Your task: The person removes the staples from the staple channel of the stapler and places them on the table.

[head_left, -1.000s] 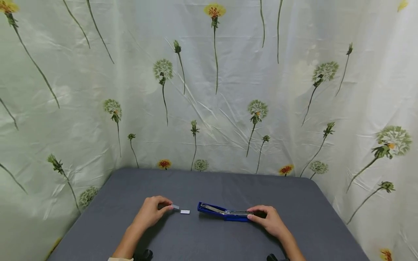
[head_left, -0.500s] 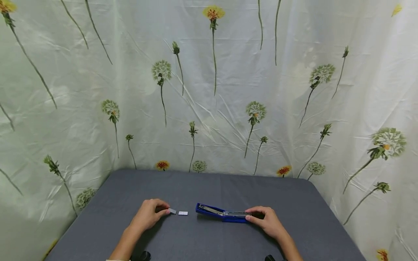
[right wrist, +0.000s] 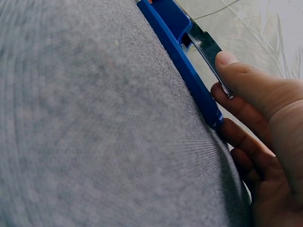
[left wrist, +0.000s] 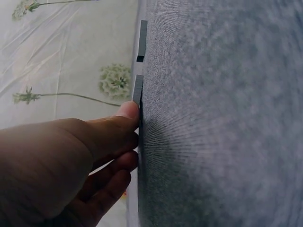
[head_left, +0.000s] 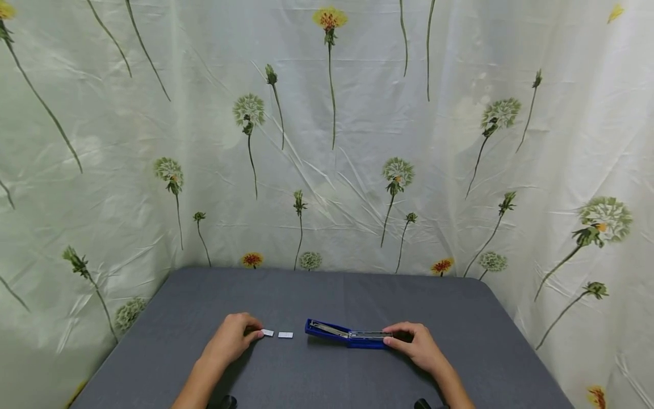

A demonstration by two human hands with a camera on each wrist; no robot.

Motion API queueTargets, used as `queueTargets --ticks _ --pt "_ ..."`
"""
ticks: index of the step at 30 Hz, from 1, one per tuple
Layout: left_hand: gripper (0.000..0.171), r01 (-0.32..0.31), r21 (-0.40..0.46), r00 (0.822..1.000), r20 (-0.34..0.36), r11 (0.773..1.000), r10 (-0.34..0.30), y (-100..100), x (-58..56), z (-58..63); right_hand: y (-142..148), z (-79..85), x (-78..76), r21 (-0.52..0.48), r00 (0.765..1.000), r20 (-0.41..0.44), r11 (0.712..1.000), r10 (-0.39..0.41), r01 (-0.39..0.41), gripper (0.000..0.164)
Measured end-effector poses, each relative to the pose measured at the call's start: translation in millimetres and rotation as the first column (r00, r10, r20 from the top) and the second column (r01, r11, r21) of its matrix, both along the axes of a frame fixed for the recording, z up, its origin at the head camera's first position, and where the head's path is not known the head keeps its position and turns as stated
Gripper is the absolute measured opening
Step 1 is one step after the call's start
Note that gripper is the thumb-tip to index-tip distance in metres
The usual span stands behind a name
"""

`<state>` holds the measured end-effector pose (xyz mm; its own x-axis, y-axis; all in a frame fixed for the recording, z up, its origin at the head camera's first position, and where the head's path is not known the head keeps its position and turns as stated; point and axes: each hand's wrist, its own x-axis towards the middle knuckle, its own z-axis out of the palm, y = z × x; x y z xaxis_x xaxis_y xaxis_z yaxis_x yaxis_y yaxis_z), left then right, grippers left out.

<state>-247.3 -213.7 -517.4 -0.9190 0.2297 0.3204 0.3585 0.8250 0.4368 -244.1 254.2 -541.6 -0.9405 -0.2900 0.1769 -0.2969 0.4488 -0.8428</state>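
In the head view, my left hand (head_left: pixel 229 342) pinches one end of a small grey-silver staple strip (head_left: pixel 268 333) low at the tabletop. A second staple strip (head_left: pixel 285 335) lies just to its right, a small gap apart. The left wrist view shows the thumb against the held strip (left wrist: pixel 138 89), with the other strip (left wrist: pixel 142 41) beyond it. A blue stapler (head_left: pixel 367 343) lies folded wide open, its metal parts facing up. My right hand (head_left: pixel 420 344) holds its right end. In the right wrist view, the thumb rests on the metal magazine (right wrist: pixel 208 53), which stands off the blue base (right wrist: pixel 191 75).
A grey cloth-covered table (head_left: pixel 317 375) bears everything. Behind and beside it hangs a pale curtain (head_left: pixel 204 130) printed with dandelions. Black wrist-camera parts (head_left: pixel 229 402) show at the bottom edge.
My left hand has drawn the staple strip a little left and down, from behind the other strip to level beside it. My right hand and the stapler keep their place; the head view shifts slightly.
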Motion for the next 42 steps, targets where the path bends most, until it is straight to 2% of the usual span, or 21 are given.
queueTargets --ticks 9,17,27,33,37,42 --pt "0.009 0.014 -0.048 0.995 -0.093 0.999 -0.018 3.4 2.3 0.5 -1.0 1.3 0.8 -0.001 1.000 -0.004 1.000 0.001 -0.001 0.020" --pt "0.009 -0.010 -0.059 0.997 -0.078 0.998 0.005 6.5 4.1 3.4 -0.2 3.2 0.3 0.005 1.000 0.007 1.000 -0.004 0.004 0.021" --pt "0.013 0.009 -0.034 0.998 -0.068 0.999 -0.011 4.7 5.1 2.7 0.4 0.8 0.0 0.018 1.000 0.018 1.000 -0.003 0.003 0.021" --pt "0.013 0.011 -0.054 1.000 -0.005 0.998 -0.011 1.8 3.6 2.7 -0.3 0.6 0.5 0.028 1.000 0.023 1.000 -0.005 0.004 0.022" --pt "0.015 0.045 -0.069 0.999 0.016 0.997 -0.044 -2.7 2.6 1.4 -0.2 1.3 1.0 0.027 1.000 0.023 1.000 -0.008 0.008 0.022" --pt "0.017 0.103 -0.070 0.995 0.004 0.992 -0.103 -8.2 0.6 0.6 0.3 3.7 -0.7 0.024 1.000 0.029 1.000 -0.010 0.010 0.022"
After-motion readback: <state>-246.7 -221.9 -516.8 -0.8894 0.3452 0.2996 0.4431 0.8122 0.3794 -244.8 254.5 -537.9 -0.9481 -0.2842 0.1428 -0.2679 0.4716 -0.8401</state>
